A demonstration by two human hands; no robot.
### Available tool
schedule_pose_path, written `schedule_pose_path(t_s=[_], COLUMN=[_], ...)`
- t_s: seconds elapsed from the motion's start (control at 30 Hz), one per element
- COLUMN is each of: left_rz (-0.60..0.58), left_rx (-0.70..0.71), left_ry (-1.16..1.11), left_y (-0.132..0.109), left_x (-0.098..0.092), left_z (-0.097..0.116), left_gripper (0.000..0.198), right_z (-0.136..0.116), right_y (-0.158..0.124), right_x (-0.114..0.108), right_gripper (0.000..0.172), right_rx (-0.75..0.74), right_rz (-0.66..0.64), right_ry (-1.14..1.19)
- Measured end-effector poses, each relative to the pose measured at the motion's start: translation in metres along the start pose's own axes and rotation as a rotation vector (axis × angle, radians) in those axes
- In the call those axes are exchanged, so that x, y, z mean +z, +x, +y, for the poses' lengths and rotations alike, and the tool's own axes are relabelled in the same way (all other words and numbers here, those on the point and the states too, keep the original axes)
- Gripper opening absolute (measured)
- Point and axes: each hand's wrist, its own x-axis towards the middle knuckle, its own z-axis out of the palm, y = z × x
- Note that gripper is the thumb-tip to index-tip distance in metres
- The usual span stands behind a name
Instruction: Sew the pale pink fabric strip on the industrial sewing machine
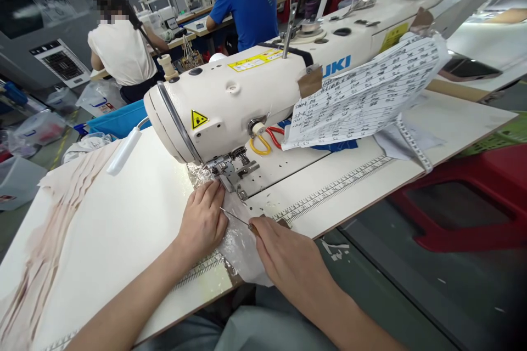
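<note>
Pressing flat in the head view, the left hand point(203, 219) lies open, fingers released, on a sheer piece point(242, 252). Its fingertips are just beside the presser foot point(231, 171) of the sewing machine point(230, 93). The right hand point(288, 260) is closed in a pinch on a thin pick point(234, 215), whose tip points toward the left hand and lies over the piece.

The piece runs from the foot across the table point(123, 214) to its front edge and hangs off toward the person's lap. It crinkles and shines near the foot. Whether it is cloth or film cannot be told.

Judging by the wrinkles and the see-through look, the piece is very light, limp and probably slippery. It would likely bunch or slide if pushed from one spot, and the pick's point could snag it. The safest hold looks like flat finger pressure close to the foot, with the free edge pinched lightly.

A paper sheet point(362, 98) is taped to the machine, and a tape scale point(329, 194) runs along the table front. Pale cloth point(61, 192) is piled at far left and a red stool point(465, 203) stands at right. A person in white point(119, 49) and a person in blue point(247, 5) sit at machines behind.
</note>
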Motion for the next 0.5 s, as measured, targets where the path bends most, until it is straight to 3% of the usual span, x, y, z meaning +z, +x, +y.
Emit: schedule_pose_path(t_s=[0.5], left_rz=[-0.006], left_rx=[0.041], left_ry=[-0.004], left_y=[-0.0057], left_x=[-0.0029], left_z=[0.0096], left_gripper=[0.047], right_z=[-0.0053], right_y=[0.0074], right_x=[0.0023], right_gripper=[0.019], right_rx=[-0.008], right_rz=[0.040], right_ry=[0.004])
